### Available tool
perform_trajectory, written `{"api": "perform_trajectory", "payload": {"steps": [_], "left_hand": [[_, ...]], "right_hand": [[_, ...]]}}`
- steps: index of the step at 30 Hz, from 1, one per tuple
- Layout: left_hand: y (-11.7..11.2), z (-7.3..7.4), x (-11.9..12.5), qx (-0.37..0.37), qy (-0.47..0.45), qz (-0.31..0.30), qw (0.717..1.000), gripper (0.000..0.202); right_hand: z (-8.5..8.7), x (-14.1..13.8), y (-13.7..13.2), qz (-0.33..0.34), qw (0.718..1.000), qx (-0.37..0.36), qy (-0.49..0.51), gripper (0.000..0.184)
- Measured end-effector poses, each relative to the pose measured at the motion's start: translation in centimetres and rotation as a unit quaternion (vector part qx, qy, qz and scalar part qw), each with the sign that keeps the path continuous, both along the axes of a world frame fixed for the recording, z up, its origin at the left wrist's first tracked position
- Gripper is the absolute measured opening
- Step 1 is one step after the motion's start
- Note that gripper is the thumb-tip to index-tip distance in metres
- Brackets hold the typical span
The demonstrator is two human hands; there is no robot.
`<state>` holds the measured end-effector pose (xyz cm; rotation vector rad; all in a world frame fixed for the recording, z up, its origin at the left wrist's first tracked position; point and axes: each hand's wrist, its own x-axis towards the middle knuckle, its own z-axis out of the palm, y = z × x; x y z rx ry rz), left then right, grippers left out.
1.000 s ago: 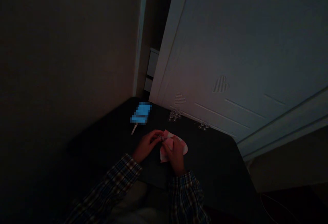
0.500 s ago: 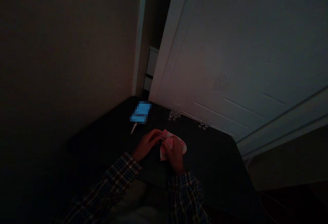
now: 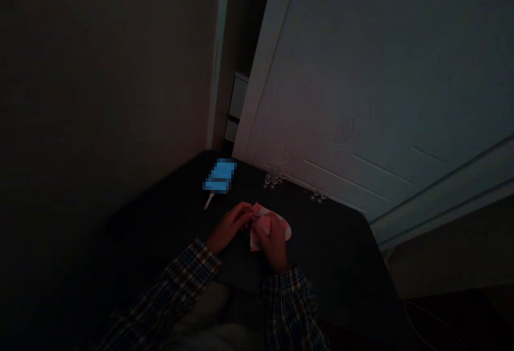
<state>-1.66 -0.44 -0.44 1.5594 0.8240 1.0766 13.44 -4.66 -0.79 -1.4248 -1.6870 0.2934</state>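
Observation:
A pair of small pink-and-white socks lies on the dark table, rounded toe end to the right and cuff edges to the left. My right hand rests over them, its thumb and fingers closed on the fabric near the middle. At the upper left cuff, my left hand has its fingertips bent together in a pinch. Something small may sit between the two hands' fingertips, but the dim light hides what it is.
Beyond the hands, several small clear round pieces lie in a cluster, with a few more round pieces farther right. A blurred-out lit phone with a white cable lies at left. A white panel borders the table's back.
The socks and right hand have shifted very slightly left. Both hands keep nearly the same pose at the cuffs.

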Motion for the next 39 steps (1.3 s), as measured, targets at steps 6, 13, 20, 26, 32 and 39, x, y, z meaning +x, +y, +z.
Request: {"api": "perform_trajectory", "payload": {"steps": [6,13,20,26,32,39], "left_hand": [[-0.1,0.1,-0.1,-0.006,0.003,-0.010,1.000,0.027],[-0.1,0.1,0.0,-0.020,-0.001,-0.005,1.000,0.029],[-0.2,0.3,-0.2,-0.014,-0.001,0.008,1.000,0.028],[-0.6,1.2,-0.4,0.118,0.038,0.040,0.992,0.025],[-0.8,1.3,-0.3,0.156,0.079,-0.012,0.985,0.022],[-0.7,1.2,-0.4,0.148,0.101,0.015,0.984,0.020]], "right_hand": [[0.1,0.1,-0.1,0.011,1.000,0.001,-0.003,0.015],[-0.3,0.1,-0.1,0.005,1.000,0.013,0.005,0.019],[0.2,0.0,-0.2,0.020,1.000,0.001,0.019,0.015],[0.1,0.1,0.0,0.028,1.000,-0.002,0.005,0.016],[-0.4,0.1,0.1,0.039,0.999,0.001,-0.016,0.015],[0.1,0.0,-0.1,0.053,0.999,-0.006,-0.005,0.012]]}}
